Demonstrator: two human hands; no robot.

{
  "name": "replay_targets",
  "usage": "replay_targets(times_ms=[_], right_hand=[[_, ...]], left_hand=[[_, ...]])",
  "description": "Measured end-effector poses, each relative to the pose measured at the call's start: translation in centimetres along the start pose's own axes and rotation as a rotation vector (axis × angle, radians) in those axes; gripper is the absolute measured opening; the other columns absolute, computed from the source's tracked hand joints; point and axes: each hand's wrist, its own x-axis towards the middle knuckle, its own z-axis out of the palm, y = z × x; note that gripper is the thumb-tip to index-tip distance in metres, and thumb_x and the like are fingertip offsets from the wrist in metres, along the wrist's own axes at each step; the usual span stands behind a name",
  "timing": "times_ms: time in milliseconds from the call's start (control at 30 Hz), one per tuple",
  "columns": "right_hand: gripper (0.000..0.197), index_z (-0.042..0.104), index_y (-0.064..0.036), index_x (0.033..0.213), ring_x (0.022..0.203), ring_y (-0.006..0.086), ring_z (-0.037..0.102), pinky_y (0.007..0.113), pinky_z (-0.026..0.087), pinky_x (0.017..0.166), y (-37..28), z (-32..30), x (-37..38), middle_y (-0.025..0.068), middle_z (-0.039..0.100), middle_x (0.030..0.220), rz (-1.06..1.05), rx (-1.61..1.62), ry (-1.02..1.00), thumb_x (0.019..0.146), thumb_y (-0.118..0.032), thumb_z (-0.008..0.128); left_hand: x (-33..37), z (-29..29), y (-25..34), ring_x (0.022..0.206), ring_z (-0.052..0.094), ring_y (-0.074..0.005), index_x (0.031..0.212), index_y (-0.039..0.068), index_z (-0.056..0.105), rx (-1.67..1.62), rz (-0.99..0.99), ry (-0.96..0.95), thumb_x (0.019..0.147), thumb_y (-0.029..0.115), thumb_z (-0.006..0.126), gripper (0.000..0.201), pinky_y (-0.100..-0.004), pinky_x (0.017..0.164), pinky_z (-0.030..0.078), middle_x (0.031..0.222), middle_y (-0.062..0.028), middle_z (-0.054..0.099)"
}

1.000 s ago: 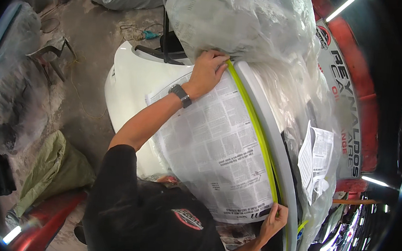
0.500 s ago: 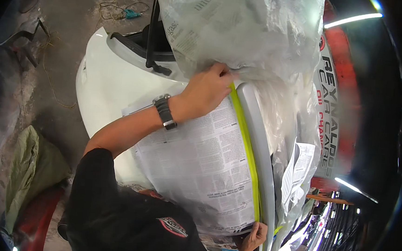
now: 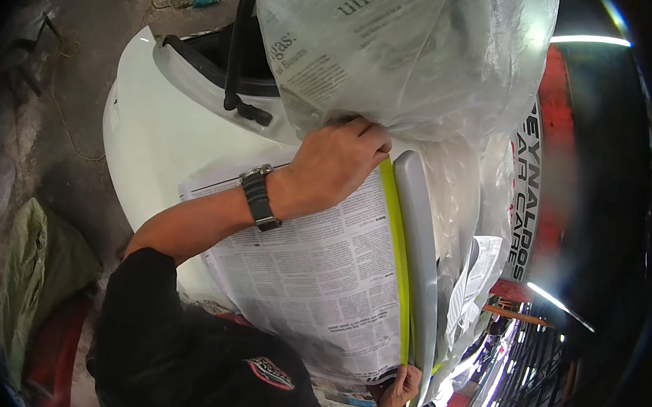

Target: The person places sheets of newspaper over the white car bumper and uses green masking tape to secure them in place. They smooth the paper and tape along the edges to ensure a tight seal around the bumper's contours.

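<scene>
The yellow tape (image 3: 399, 250), right of the middle of the frame, is pinched near its top by the left hand (image 3: 334, 166) and, bottom centre, by the right hand (image 3: 401, 388). Newspaper (image 3: 313, 278) is edged by it.

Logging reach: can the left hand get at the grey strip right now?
Probably yes: the left hand is at the upper end of the yellow-green tape, beside the grey strip, with nothing visibly blocking it.

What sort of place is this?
Probably a vehicle body or paint workshop: there's a glossy white vehicle panel, newspaper laid over part of it and edged with yellow-green tape, and translucent plastic sheeting draped alongside.
</scene>
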Motion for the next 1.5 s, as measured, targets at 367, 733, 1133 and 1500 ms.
replay_targets(times_ms=[367, 733, 1133, 1500], right_hand=[[0.019, 0.063, 0.0051, 0.088, 0.083, 0.0145, 0.050, 0.027, 0.040, 0.076, -0.6, 0.4, -0.3, 0.0045, 0.055, 0.089, 0.016, -0.063, 0.035, 0.099, -0.010, 0.066], [0.021, 0.061, 0.0042, 0.084, 0.079, 0.0140, 0.048, 0.028, 0.039, 0.074, 0.0, 0.5, -0.2, 0.0032, 0.052, 0.085, 0.042, -0.052, 0.049, 0.099, -0.010, 0.064], [0.018, 0.060, 0.0040, 0.084, 0.079, 0.0131, 0.047, 0.027, 0.038, 0.074, 0.0, 0.7, -0.3, 0.0029, 0.049, 0.083, 0.016, -0.004, 0.060, 0.098, -0.007, 0.065], [0.010, 0.062, 0.0047, 0.087, 0.084, 0.0148, 0.051, 0.027, 0.041, 0.077, 0.8, 0.7, -0.3, 0.0049, 0.054, 0.092, 0.027, 0.046, 0.075, 0.095, 0.000, 0.065]], left_hand=[[0.0, 0.3, 0.3, 0.079, 0.068, -0.0328, 0.097, 0.005, 0.063, -0.071, -0.023, -0.016, 0.091, 0.009, 0.071, 0.011, -0.0415, 0.068, 0.053, 0.087, -0.0127, 0.068], [0.8, 0.9, 0.4, 0.086, 0.071, -0.0344, 0.102, -0.001, 0.064, -0.232, -0.094, -0.019, 0.090, 0.005, 0.071, 0.015, -0.0385, 0.076, 0.056, 0.096, -0.0169, 0.072], [1.0, 0.8, 0.0, 0.090, 0.071, -0.0295, 0.104, -0.004, 0.068, -0.198, -0.057, -0.114, 0.094, 0.009, 0.070, 0.017, -0.0345, 0.082, 0.056, 0.104, -0.0173, 0.073], [1.5, 0.3, 1.0, 0.100, 0.070, -0.0342, 0.124, -0.002, 0.064, -0.328, -0.177, -0.219, 0.098, 0.002, 0.054, 0.028, -0.0383, 0.089, 0.054, 0.116, -0.0206, 0.070]])
